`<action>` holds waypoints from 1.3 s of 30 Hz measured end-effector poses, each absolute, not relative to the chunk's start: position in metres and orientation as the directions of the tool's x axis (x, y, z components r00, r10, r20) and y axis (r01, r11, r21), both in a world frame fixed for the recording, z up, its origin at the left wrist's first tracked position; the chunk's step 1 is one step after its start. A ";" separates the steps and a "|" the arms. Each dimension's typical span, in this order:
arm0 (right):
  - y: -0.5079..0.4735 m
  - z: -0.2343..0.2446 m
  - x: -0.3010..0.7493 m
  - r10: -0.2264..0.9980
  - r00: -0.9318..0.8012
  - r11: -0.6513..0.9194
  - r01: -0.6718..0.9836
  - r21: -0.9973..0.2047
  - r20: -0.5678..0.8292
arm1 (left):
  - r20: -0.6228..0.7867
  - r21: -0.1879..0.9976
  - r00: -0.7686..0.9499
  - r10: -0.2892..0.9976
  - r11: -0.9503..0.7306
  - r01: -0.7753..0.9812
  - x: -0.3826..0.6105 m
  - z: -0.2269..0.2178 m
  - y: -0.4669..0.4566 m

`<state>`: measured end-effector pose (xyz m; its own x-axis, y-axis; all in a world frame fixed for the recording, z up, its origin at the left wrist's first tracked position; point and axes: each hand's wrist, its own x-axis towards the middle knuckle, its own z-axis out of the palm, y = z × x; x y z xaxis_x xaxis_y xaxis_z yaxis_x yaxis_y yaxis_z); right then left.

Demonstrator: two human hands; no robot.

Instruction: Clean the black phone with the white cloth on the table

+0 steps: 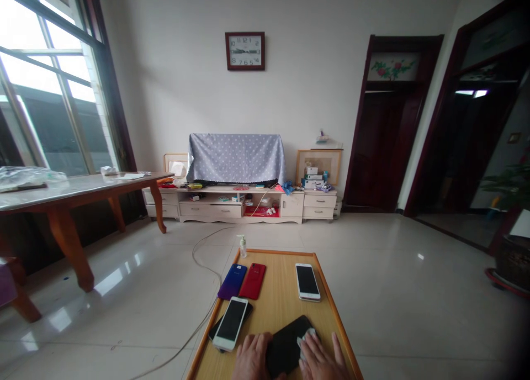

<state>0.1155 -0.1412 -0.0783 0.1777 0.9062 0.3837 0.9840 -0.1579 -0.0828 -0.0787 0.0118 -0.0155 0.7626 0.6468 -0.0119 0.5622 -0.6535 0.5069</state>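
Black phone (287, 344) at bottom center of counter (281, 291), under left hand (250, 358), fingers spread flat. Right hand (321, 360) with fingers clamped on white cloth (306, 340), pressed against phone.

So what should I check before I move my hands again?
1. Cloth under the right hand, on the black phone: ok.
2. Left hand against the black phone: ok.
3. Black phone's screen clean: cannot tell, hands and cloth cover it.
4. White phone lying apart from other phones: not ok, it sits on a dark phone.
5. Pump bottle upright: ok.
6. Cable off the wooden tray: ok, it runs along the floor.
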 end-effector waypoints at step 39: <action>-0.115 -0.062 0.110 0.865 0.341 -0.327 0.939 -0.103 0.368 | -0.035 0.451 0.751 0.660 -0.660 0.601 -0.079 -0.009 0.009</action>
<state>0.1095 -0.1151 -0.0620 0.3414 0.8649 0.3680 0.9394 -0.3269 -0.1033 -0.0790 0.0088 -0.0092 0.7508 0.6596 -0.0352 0.6011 -0.6601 0.4505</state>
